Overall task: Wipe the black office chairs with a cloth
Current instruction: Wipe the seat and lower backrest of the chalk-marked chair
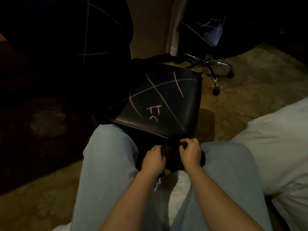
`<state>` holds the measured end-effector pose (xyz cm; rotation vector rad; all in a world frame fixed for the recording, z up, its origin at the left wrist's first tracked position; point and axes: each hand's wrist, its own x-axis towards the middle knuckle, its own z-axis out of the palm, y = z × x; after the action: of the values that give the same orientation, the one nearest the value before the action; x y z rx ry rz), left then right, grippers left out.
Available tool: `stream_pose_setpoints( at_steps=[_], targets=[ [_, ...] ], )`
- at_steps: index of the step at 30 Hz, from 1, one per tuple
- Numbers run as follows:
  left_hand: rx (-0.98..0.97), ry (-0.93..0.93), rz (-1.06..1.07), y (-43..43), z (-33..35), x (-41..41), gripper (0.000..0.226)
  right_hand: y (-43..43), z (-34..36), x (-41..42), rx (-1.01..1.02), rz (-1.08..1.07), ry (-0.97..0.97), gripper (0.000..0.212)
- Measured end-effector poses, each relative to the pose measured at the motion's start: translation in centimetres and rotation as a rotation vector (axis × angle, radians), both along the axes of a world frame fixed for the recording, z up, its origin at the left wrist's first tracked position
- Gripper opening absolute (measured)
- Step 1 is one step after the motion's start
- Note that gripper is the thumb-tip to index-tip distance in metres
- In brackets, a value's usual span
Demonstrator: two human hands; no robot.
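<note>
Head view, items seen:

1. Black leather office chair seat (160,100), square, turned cornerwise to the person, crossed with pink chalk lines and small marks.
2. Dark crumpled cloth (169,153), just below the seat's near edge, between the knees; its long axis runs side to side, roughly along that edge. Detail is lost in dim light.
3. Left hand (154,160), fingers curled into the cloth's left end, gripping it.
4. Right hand (190,152), pinching a fold at the cloth's right part.
5. Second black office chair (210,35) on a chrome star base, beyond the seat's far right corner, also chalk-marked.
6. White bedding (275,147), right of the seat.
</note>
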<state>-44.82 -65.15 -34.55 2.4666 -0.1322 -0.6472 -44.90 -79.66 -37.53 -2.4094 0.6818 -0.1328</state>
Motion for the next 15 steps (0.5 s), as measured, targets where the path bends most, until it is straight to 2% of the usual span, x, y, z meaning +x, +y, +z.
stream_pose_setpoints(
  at_steps=[10,15],
  targets=[
    [0.012,-0.015,0.018,0.8,-0.3,0.0,0.049,3.1,0.0,1.6,0.040,0.133,-0.071,0.022],
    [0.008,-0.018,-0.002,-0.1,-0.2,-0.1,0.047,1.9,-0.2,0.6,-0.025,0.135,-0.055,0.023]
  ],
)
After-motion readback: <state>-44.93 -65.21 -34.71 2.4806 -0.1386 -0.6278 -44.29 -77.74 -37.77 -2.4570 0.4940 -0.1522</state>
